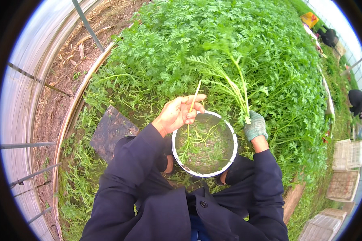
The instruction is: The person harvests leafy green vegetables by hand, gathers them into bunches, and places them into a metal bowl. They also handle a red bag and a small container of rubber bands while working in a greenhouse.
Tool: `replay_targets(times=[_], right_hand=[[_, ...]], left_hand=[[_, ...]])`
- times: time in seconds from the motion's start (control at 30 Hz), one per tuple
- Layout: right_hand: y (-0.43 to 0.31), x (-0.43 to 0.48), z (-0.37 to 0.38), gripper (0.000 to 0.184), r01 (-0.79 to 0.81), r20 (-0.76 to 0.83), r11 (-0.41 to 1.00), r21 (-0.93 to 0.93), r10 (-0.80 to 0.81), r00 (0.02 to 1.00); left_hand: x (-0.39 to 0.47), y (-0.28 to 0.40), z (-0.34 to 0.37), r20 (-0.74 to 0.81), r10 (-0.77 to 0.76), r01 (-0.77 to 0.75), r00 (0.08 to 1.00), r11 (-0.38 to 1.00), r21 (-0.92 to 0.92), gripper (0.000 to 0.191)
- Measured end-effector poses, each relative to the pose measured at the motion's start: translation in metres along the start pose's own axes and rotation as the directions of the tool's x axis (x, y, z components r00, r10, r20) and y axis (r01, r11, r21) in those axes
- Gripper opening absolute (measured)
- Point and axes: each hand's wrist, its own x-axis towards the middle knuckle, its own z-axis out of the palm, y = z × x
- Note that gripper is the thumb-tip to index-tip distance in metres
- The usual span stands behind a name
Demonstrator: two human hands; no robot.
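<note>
My bare left hand is over the left rim of a round bucket, with a thin pale green stem between its fingers; leaves at the stem's lower end hang inside the bucket. Just right of the bucket's upper rim, my right hand, in a grey-green knit glove, is closed around a bunch of leafy green stalks pointing up and away from me. Leaf scraps and pale debris lie inside the bucket, which stands between my legs. Dense leafy greens grow beyond both hands.
A dark printed board lies left of the bucket. Plastic film sheeting and metal poles curve along the left. Pale crates stand at the right, where two people are bent low. A yellow bag lies at upper right.
</note>
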Motion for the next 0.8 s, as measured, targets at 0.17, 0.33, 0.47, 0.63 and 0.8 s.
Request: replay_targets(times=[0.17,0.33,0.47,0.63,0.8], right_hand=[[0.002,0.001,0.004,0.030,0.038,-0.002,0.993,0.113,-0.038,0.999],[0.000,0.000,0.012,0.025,0.139,-0.060,0.950,0.280,-0.127,0.990],[-0.001,-0.006,0.021,0.025,-0.086,0.120,0.666,0.741,-0.006,0.993],[0.010,-0.008,0.039,0.030,-0.039,0.108,0.788,0.614,-0.034,0.994],[0.014,0.002,0.049,0.024,-0.252,0.233,0.465,0.849,0.099,0.967]], left_hand=[[-0.020,0.031,-0.005,-0.069,0.265,-0.133,0.962,0.672,0.729,0.035],[-0.085,0.080,-0.085,-0.051,0.695,0.233,0.718,-0.170,0.958,0.029],[-0.153,0.068,-0.190,-0.244,0.753,0.617,0.611,-0.261,0.742,0.031],[-0.191,0.009,-0.288,-0.550,0.708,0.801,0.444,-0.038,0.597,0.026],[-0.190,0.000,-0.283,-0.445,0.829,0.886,0.339,-0.122,0.447,0.040]])
